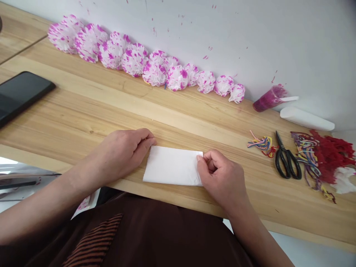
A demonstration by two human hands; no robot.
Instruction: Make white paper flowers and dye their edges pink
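A folded white paper tissue (172, 167) lies flat near the front edge of the wooden table, its left edge finely serrated. My left hand (129, 150) is closed in a pinch at the tissue's upper left corner. My right hand (221, 172) grips the right edge, with the thumb on top and the fingers curled under. Slight wrinkles show in the tissue beside the right thumb.
Pink-spotted white paper pompoms (135, 59) line the wall. A phone (23, 94) lies at left. To the right are a cup of magenta liquid (268, 99), a white roll (307, 118), black scissors (286, 159), yarn pieces (261, 144) and red shreds (332, 154).
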